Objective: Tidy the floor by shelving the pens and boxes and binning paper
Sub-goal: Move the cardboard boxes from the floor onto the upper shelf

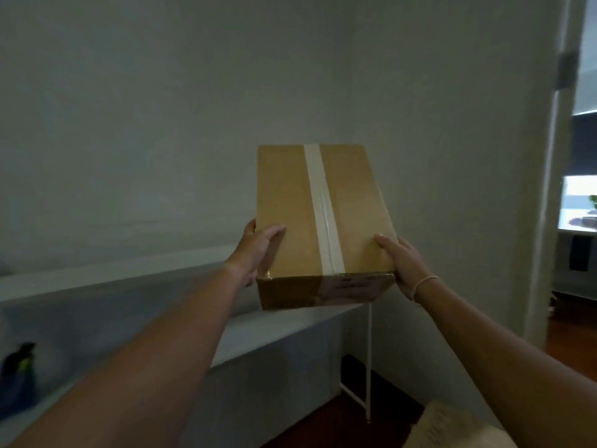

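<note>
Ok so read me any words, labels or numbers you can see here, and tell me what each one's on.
None can be read.
Cardboard box, near end face: dark printed lines under glossy tape, too blurred to read.
Pale tape strip along the box top: no print visible.
Dark object on the shelf: too blurred to tell.

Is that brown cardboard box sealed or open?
Sealed: a strip of pale tape runs unbroken along the top seam of the brown cardboard box, flaps flat.
</note>
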A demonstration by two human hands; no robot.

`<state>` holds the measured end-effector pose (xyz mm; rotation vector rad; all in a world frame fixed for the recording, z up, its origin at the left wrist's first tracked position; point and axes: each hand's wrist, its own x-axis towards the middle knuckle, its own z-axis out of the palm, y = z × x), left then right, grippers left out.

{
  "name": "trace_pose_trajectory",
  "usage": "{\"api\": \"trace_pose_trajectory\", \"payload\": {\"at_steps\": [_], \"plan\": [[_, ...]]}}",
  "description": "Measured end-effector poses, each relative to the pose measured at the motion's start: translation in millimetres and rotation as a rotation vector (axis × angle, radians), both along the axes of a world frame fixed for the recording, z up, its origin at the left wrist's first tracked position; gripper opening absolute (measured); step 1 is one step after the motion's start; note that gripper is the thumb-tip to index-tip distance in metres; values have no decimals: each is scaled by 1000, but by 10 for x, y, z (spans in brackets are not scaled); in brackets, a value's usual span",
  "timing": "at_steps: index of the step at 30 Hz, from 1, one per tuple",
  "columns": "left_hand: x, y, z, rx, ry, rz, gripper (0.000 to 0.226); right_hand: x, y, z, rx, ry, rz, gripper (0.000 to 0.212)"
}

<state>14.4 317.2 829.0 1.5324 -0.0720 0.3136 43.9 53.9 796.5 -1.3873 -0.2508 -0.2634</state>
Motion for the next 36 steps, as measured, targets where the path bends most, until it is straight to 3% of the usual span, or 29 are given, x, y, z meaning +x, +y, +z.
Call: {"api": "trace_pose_trajectory", "payload": {"at_steps": [6,10,19,22,25,27,31,33,36], "plan": [[-446,1213,86,-59,29,206,25,125,1311,94,-19,-21,278,22],[-716,1802,82,-183,40,248,38,171,1975,142,-4,-16,411,33],[-1387,2872,135,-266,-37,401,59,-20,3382,140,80,58,678,17],[-1605,3164,151,-256,-79,419,56,-130,3797,162,70,58,713,38],[-1714,3432,152,-174,-105,487,68,-244,4100,228,36,25,736,74],[-1768,3574,162,-77,-107,557,73,-284,4275,258,35,-3,739,82],[-1841,3784,149,261,-127,705,90,-247,4568,245,44,-86,729,65],[-1842,3880,154,337,-174,815,94,-270,4692,219,-48,-161,670,53],[-1847,4044,173,387,-221,962,90,-368,4878,178,-96,-203,566,51]]}}
